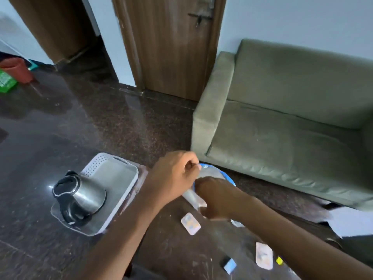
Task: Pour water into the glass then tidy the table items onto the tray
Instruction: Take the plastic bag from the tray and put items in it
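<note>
The person stands over the dark table (pixel 173 249) with both hands busy on one thing. The right hand (pixel 214 197) is curled round a clear plastic bottle (pixel 191 196) near its lower part and holds it tilted, the upper end pointing away toward the sofa (pixel 282 118). The left hand (pixel 173 174) is closed at the top of the bottle, fingers pinching there, most likely on the cap, though the picture is blurred and I cannot see the cap itself. A blue rim (pixel 230 179) shows behind the bottle; what it belongs to I cannot tell. I see no glass in this view; perhaps the hands hide it.

The steel kettle (pixel 80 196) already stands on the grey tray (pixel 121 178) at the left. Small blister packs (pixel 190 223) and other little items still lie on the table near the right forearm.

The danger, I think, is the tilt. If the cap comes off while the bottle leans like this, water may run out over the table and wet the packs below. A soft bottle squeezed too hard would also push water out. The right forearm is low and could sweep the small items to the floor.
</note>
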